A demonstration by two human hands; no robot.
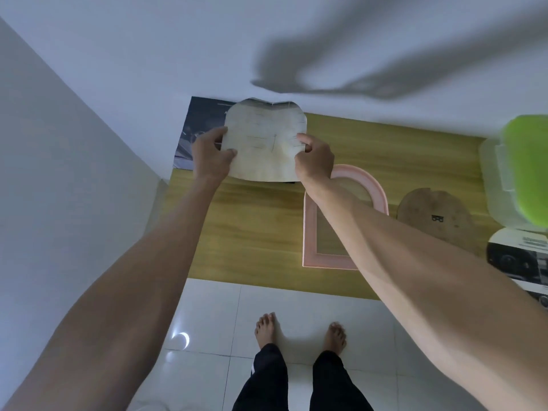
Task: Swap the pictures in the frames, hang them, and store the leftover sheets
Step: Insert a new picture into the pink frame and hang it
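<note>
Pinching the side edges of a pale, arch-topped paper sheet [262,143], the left hand [212,157] has its thumb curled over the left border and the right hand [314,160] nips the right border between thumb and bent fingers, so the sheet hangs in the air above the far part of the wooden tabletop [252,226]. Faint lines show through the thin, slightly cupped paper, and its rounded top curls a little. Behind it a dark printed sheet [197,129] lies flat against the wall. Just right of the forearm the empty pink arched picture frame [311,232] lies on the wood, with the brown arched backing board [436,215] beside it, and further right a clear plastic box with a green lid [513,173] and a black-and-white printed sheet [522,259]. The paper seems flimsy: an uneven pull would likely crease or tear it, and lowering it skewed could leave it crooked in the arch.
</note>
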